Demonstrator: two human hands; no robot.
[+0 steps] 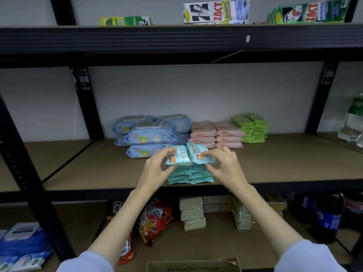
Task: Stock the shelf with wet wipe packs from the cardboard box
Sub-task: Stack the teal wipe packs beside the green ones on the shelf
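1. Boxes on the top shelf (176, 39) read "ZACT", one also "Smokers" (216, 11); a lower red bag (155, 218) reads "Fika".
2. Two teal wet wipe packs (189, 157) top the teal stacks (190, 176) at the middle shelf's (275, 165) front edge.
3. The left hand (159, 165) grips the left pack; the right hand (224, 165) grips the right pack, fingers curled over their tops.
4. Behind the stacks: blue packs (151, 132), six pink packs (216, 134), green packs (251, 127).
5. The cardboard box (194, 265) sits below.
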